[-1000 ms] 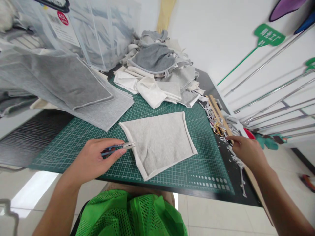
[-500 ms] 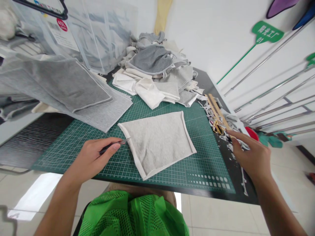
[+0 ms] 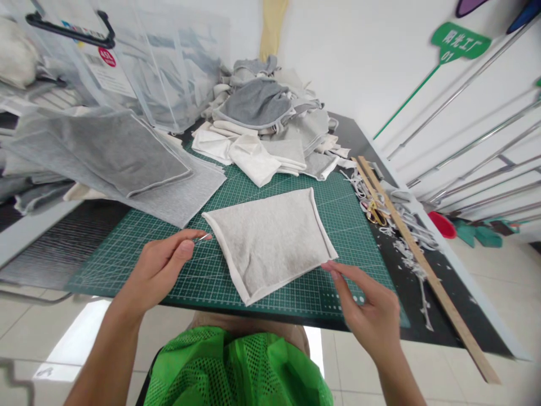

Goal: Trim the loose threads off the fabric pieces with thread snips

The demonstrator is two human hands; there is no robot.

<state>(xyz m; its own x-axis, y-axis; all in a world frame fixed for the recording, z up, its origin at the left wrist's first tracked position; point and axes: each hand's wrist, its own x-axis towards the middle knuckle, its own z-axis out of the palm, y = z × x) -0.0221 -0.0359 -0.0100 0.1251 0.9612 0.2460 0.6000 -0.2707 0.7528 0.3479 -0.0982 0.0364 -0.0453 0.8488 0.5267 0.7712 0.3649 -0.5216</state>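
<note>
We see a light grey fabric piece point(image 3: 270, 239) with a folded hem lying flat near the middle of the green cutting mat point(image 3: 160, 237). The left hand point(image 3: 158, 268) rests at the left of the piece, its fingers curled closed around a small thread snipper point(image 3: 202, 238); only the metal tip shows past the thumb, just beside the piece's left corner. The right hand point(image 3: 372, 316) sits at the near right, fingers loosely open and holding nothing, its fingertips point(image 3: 332, 266) at the piece's near right corner; we cannot tell whether they touch it. At the far left we note large darker grey fabric sheets point(image 3: 122, 152) overlapping the mat; at the far middle, a heap of grey and white cloth point(image 3: 266, 124). To the right, off the mat, a wooden ruler point(image 3: 416, 254) lies among white trimmings point(image 3: 408, 256).
</note>
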